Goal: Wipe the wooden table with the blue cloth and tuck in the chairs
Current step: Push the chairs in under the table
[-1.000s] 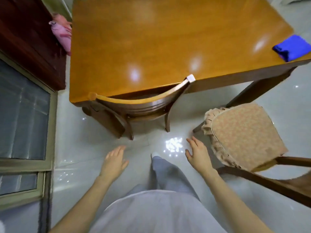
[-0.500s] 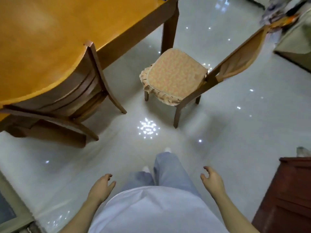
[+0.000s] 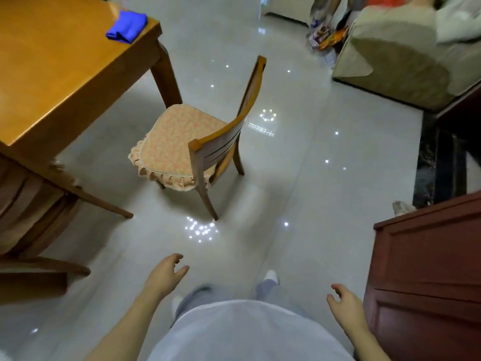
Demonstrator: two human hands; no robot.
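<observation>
The wooden table [image 3: 52, 69] fills the upper left, with the folded blue cloth [image 3: 126, 26] lying near its far corner. A wooden chair with a peach cushion [image 3: 197, 147] stands pulled out on the floor beside the table's leg. A second chair [image 3: 33, 204] sits tucked under the table at the left edge. My left hand [image 3: 166, 274] hangs low in front of me, fingers loosely curled, holding nothing. My right hand [image 3: 343, 303] is also empty and relaxed, close to a cabinet. Both hands are well short of the pulled-out chair.
A dark red wooden cabinet [image 3: 426, 277] stands close on the right. A beige covered sofa [image 3: 400, 56] sits at the upper right, with bags and clutter [image 3: 328, 37] beside it. Glossy pale floor tiles [image 3: 299, 178] lie open between the chair and the cabinet.
My view has swung right, away from the tucked chair, bringing the pulled-out chair to the middle. Both hands dropped lower and stayed empty.
</observation>
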